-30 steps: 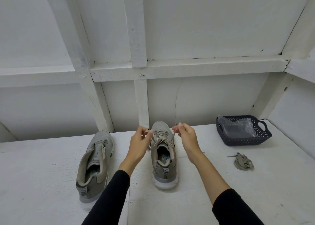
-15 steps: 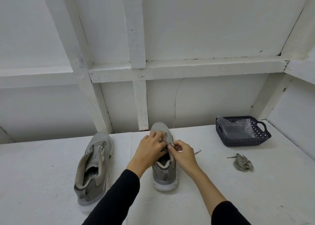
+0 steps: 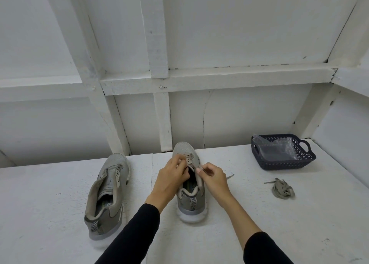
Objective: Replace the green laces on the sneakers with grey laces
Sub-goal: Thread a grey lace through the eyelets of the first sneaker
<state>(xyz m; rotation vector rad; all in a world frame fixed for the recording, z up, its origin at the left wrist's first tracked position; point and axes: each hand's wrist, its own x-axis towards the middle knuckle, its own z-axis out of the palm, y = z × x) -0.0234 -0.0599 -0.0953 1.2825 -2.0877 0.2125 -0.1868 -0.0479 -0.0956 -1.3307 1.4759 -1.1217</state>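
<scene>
Both hands have dropped from the raised lace ends onto the centre sneaker [image 3: 189, 201], standing on the white table [image 3: 259, 213]. Left hand [image 3: 169, 180] curls over its lace [image 3: 188, 160]; right hand [image 3: 214, 178] pinches the lace end. Beside it lies the unlaced sneaker [image 3: 106, 193]; right, well apart, a basket [image 3: 283, 161] and a bundled lace [image 3: 283, 188], bare tabletop between.

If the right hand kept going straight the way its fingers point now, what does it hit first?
The right hand points left and slightly away, across the laced sneaker. It already pinches the lace at the eyelets, so it would likely meet the left hand first; depth is unclear.
</scene>
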